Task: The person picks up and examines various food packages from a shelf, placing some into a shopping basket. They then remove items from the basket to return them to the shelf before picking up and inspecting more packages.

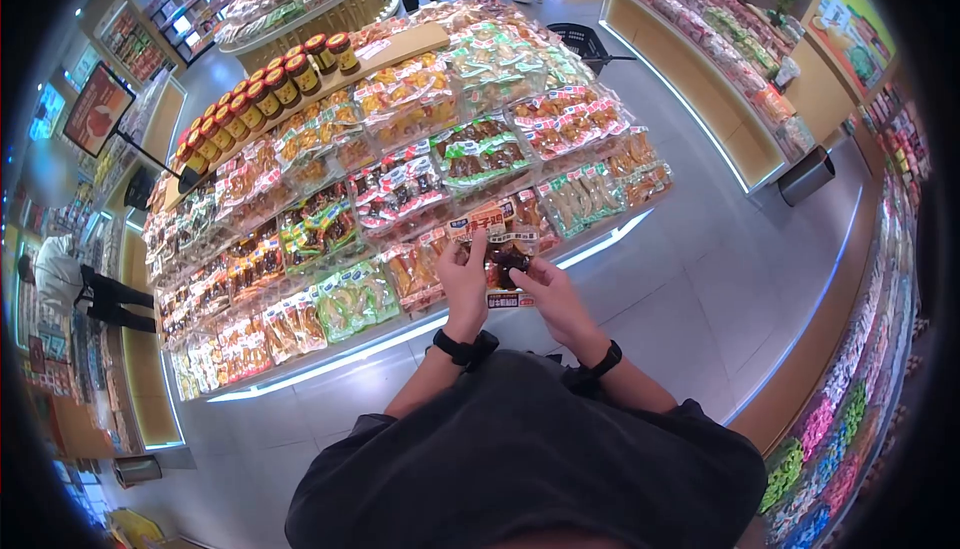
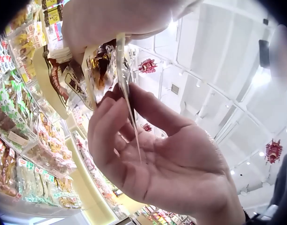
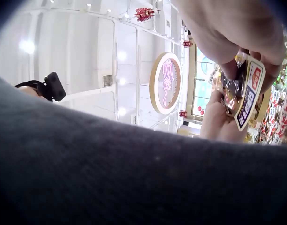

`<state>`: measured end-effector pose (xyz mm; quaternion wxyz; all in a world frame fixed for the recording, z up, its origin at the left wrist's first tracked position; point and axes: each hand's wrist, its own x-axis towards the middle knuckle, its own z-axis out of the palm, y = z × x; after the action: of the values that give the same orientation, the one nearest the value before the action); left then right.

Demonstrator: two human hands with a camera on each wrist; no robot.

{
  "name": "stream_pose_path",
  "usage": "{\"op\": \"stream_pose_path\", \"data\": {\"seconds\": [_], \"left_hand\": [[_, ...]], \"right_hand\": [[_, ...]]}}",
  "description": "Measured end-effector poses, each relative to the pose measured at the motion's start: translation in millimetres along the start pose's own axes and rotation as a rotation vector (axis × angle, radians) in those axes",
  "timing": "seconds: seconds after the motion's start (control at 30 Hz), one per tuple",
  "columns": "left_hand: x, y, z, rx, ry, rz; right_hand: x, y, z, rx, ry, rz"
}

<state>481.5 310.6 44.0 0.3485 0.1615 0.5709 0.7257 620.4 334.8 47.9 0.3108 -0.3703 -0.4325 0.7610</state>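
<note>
Both hands hold one clear snack pack (image 1: 508,267) in front of the body, over the near edge of the display. Dark brown, glossy food shows through its film, and printed labels with Chinese characters run along its ends. My left hand (image 1: 464,287) grips the pack's left side, one finger extended up over the label. The right hand (image 1: 556,299) pinches the right side between thumb and fingers. In the left wrist view the pack (image 2: 102,68) stands nearly edge-on, with the right hand (image 2: 167,161) below it. A label (image 3: 252,93) faces the right wrist view.
A wide display (image 1: 480,114) holds rows of packaged snacks. Jars (image 1: 265,97) with red lids line its upper shelf. A black basket (image 1: 580,44) is at its far right. More stocked counters (image 1: 700,29) stand beyond the aisle, and a person (image 1: 75,279) is at the left.
</note>
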Motion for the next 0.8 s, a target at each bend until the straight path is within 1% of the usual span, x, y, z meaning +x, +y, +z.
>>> {"op": "stream_pose_path", "data": {"seconds": [0.07,0.17,0.23,0.27,0.37,0.4,0.5,0.57,0.63,0.67,0.73,0.8], "left_hand": [[-2.8,4.1,10.0,-0.121,-0.032,0.040],[-2.1,-10.0,11.1,-0.189,-0.090,-0.001],[-5.3,-11.2,16.6,-0.204,-0.097,-0.015],[-6.9,-12.0,18.4,-0.221,-0.089,-0.026],[-6.6,-16.0,15.8,-0.190,-0.124,-0.034],[-8.4,-12.8,15.8,-0.185,-0.115,-0.034],[-10.0,-6.5,16.7,-0.266,-0.114,-0.101],[-11.0,-11.1,18.3,-0.263,-0.110,-0.070],[-11.9,-13.5,17.0,-0.256,-0.101,-0.042],[-9.7,-17.1,15.2,-0.235,-0.104,-0.031],[-10.6,-13.6,13.8,-0.209,-0.103,-0.019],[-12.9,-8.1,14.1,-0.232,-0.117,-0.050]], "right_hand": [[-2.5,-4.4,-1.0,0.058,0.021,-0.031],[-6.1,-1.6,-8.0,0.054,0.061,-0.004],[-5.8,3.5,-12.4,0.047,0.064,-0.068],[-5.0,7.2,-16.2,0.052,0.070,-0.069],[-6.6,17.0,-24.8,0.054,0.032,-0.069],[-9.0,17.9,-24.7,0.024,0.052,-0.088],[-15.4,10.7,-22.2,-0.009,0.075,-0.133],[-16.5,3.6,-19.5,-0.011,0.080,-0.157],[-14.4,1.0,-14.0,0.061,0.055,-0.218],[-15.2,-0.9,-14.2,0.062,0.053,-0.215],[-17.3,-2.2,-16.3,0.011,0.029,-0.143],[-14.2,4.4,-18.1,0.004,0.028,-0.169]]}}
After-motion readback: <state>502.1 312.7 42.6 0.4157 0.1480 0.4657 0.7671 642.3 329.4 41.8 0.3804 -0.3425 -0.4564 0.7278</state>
